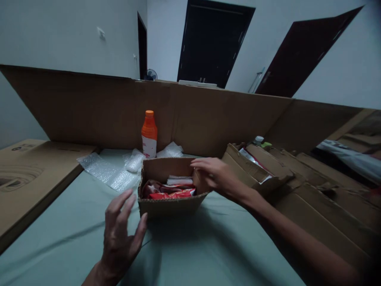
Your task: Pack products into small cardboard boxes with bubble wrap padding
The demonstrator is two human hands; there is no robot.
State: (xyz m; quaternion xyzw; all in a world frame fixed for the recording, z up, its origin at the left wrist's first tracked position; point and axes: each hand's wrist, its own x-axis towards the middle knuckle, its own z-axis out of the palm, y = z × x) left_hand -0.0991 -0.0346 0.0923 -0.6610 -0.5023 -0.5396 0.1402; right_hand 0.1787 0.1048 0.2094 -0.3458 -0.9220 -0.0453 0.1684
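A small open cardboard box (pixel 169 208) stands on the pale green cloth in front of me. Inside it lie a red packet (pixel 175 194), a dark reddish-brown packet (pixel 156 188) and a folded clear plastic piece (pixel 180 180). My left hand (pixel 122 232) is open, its fingers spread just short of the box's left front corner. At the far right corner is my right hand (pixel 218 174), fingers extended over the rim; contact with the cardboard is hard to make out. Behind the box stands an orange-capped bottle (pixel 149 135) with a white lower part.
Bubble wrap (pixel 111 172) lies left of the box, with another crumpled piece (pixel 171 150) behind. A large flat carton (pixel 38 174) borders the left. Filled cardboard boxes (pixel 253 171) crowd the right. A tall cardboard panel (pixel 214 119) closes off the back of the green cloth (pixel 68 234).
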